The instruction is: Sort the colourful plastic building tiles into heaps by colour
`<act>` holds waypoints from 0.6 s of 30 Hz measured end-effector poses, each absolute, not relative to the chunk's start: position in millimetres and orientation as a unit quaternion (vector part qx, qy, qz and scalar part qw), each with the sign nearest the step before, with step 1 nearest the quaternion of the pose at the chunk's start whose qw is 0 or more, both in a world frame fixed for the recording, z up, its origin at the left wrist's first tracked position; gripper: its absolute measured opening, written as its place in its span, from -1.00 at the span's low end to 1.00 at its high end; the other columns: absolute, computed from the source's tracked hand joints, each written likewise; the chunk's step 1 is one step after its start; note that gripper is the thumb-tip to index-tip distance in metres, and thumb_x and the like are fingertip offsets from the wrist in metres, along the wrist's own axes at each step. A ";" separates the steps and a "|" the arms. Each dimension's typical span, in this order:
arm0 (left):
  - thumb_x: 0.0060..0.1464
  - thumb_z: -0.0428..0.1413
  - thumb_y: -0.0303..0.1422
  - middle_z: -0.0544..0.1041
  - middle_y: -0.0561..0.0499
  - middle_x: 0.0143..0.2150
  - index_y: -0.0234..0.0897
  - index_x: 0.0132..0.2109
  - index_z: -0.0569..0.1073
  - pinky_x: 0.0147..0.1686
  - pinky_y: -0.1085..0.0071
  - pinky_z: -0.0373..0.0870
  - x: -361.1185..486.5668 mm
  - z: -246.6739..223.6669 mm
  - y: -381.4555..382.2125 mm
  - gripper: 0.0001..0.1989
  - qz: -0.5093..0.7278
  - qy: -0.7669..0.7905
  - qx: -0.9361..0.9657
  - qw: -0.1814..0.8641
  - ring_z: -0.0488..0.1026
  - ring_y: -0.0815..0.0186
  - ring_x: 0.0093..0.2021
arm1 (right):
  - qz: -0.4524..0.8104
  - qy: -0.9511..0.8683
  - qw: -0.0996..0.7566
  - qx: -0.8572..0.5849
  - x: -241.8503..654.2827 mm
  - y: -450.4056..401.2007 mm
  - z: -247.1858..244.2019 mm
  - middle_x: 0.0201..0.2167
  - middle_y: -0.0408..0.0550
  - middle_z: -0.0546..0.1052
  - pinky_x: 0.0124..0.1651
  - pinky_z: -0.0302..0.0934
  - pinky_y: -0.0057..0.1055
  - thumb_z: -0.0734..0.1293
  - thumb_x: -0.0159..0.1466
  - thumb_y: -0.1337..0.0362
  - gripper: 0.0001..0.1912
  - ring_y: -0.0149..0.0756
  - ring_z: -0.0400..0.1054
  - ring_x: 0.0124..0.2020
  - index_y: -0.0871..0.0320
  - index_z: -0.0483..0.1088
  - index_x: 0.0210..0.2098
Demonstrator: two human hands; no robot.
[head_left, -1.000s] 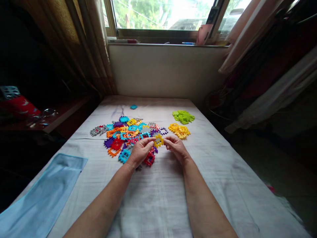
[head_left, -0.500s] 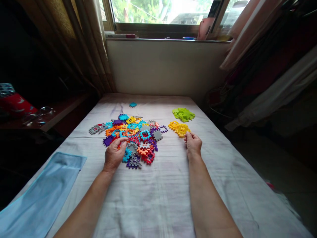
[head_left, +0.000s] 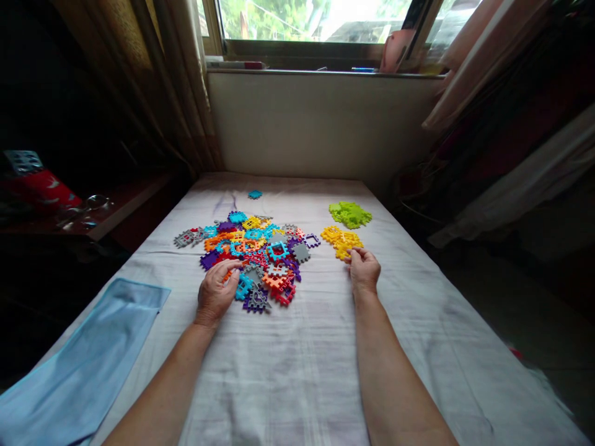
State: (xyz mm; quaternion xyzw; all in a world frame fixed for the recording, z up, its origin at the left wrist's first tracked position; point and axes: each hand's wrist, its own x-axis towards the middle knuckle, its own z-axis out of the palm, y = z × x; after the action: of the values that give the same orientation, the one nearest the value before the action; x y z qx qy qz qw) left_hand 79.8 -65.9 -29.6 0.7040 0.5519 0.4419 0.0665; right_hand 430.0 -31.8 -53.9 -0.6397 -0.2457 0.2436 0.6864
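A mixed heap of flat plastic interlocking tiles (head_left: 277, 249) with toothed edges lies on the sheet, in blue, purple, orange, red, grey and yellow. My left hand (head_left: 217, 288) rests at the heap's near left side, fingers bent, with a gap between thumb and forefinger. Right of the heap, my right hand (head_left: 364, 269) has its fingers closed at the near edge of a small group of yellow interlocking tiles (head_left: 338, 238). Its fingertips pinch a yellow tile there, partly hidden by them. Just beyond lies a pile of lime green tiles (head_left: 350, 214).
A lone blue tile (head_left: 255, 194) sits near the far edge of the sheet-covered surface (head_left: 297, 365). Light blue cloth (head_left: 102, 353) lies at the left. On a dark side table are glasses (head_left: 95, 204) and a red container (head_left: 51, 189). Clothes hang at the right.
The camera view has shifted slightly. A yellow tile at my right fingertips sits nearer me, at the group's front edge. My left hand stays at the heap, its thumb slightly farther from the fingers.
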 end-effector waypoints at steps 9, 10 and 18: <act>0.13 0.02 -0.27 0.64 0.00 -0.09 -0.17 -0.15 0.57 0.11 0.24 0.40 79.1 -10.1 -27.9 -0.75 0.358 0.578 0.732 0.049 0.54 0.20 -0.02 | 0.178 -0.343 0.595 -0.705 421.7 -35.0 -61.0 -0.51 -0.08 0.58 -0.36 0.34 -0.35 0.28 0.03 0.05 -0.65 -0.24 0.46 -0.50 0.14 0.50 -0.33; 0.14 0.02 -0.28 0.63 -0.01 -0.07 -0.18 -0.13 0.57 0.12 0.24 0.39 80.0 -6.4 -21.4 -0.74 0.339 0.578 0.741 0.045 0.53 0.19 0.00 | 0.173 -0.352 0.582 -0.713 421.9 -35.4 -61.5 -0.51 -0.08 0.58 -0.35 0.34 -0.34 0.27 0.04 0.03 -0.64 -0.22 0.46 -0.47 0.13 0.51 -0.32; 0.16 0.02 -0.25 0.58 -0.08 0.08 -0.17 0.04 0.56 0.12 0.24 0.33 93.5 16.7 25.2 -0.63 0.115 0.630 0.768 0.017 0.47 0.12 0.09 | 0.168 -0.382 0.554 -0.720 422.3 -36.1 -61.4 -0.42 -0.07 0.61 -0.34 0.32 -0.37 0.26 0.06 0.01 -0.63 -0.26 0.44 -0.44 0.11 0.51 -0.31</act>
State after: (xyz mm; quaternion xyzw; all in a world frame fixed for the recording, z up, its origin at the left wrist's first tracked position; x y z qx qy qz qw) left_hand 93.5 25.2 16.7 0.7680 0.6297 0.1151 0.0172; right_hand 422.3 -36.1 -61.4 -0.7200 -0.3819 0.1683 0.5544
